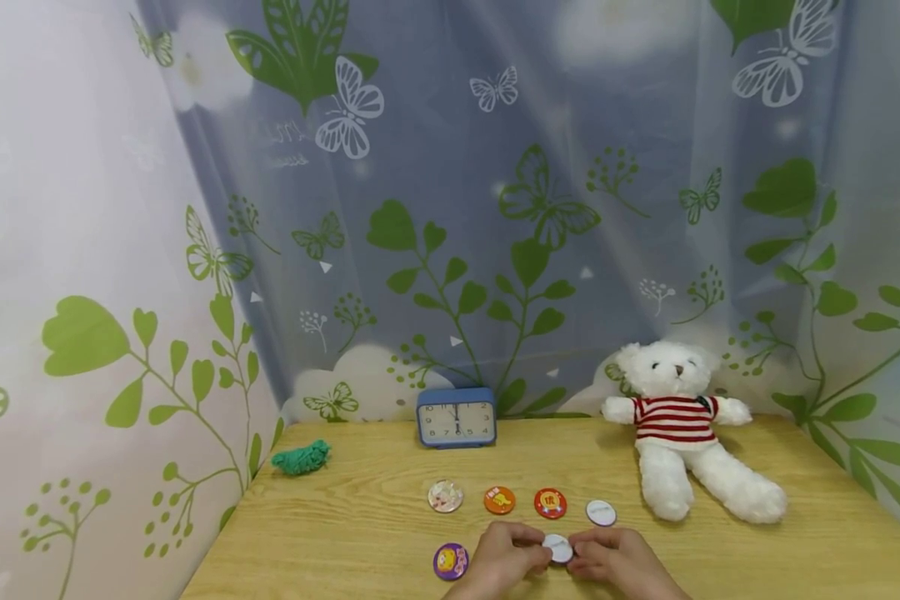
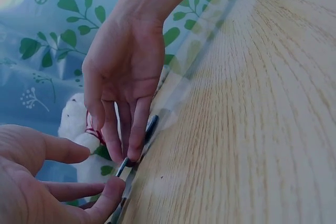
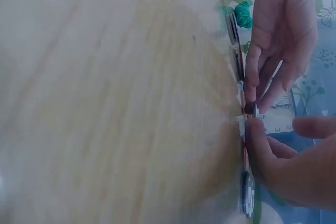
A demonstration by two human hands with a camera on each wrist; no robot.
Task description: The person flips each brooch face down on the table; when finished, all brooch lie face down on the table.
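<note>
Both hands meet at a round pin badge [image 1: 558,548] near the table's front edge, its white back with a pin bar facing up. My left hand [image 1: 501,557] pinches its left edge with the fingertips. On its opposite edge are the fingertips of my right hand [image 1: 617,560]. Seen edge-on in the left wrist view, the badge [image 2: 122,167] is a thin disc between the hands. Another white-backed badge [image 1: 601,512] lies just beyond the right hand. A purple badge [image 1: 451,561] with a yellow figure lies left of the left hand.
Behind the hands lie a pale picture badge [image 1: 446,496], an orange badge [image 1: 499,500] and a red badge [image 1: 551,502] in a row. A blue clock [image 1: 457,418], a green yarn bundle [image 1: 302,458] and a white teddy bear [image 1: 675,425] sit farther back, before a patterned curtain [image 1: 435,208].
</note>
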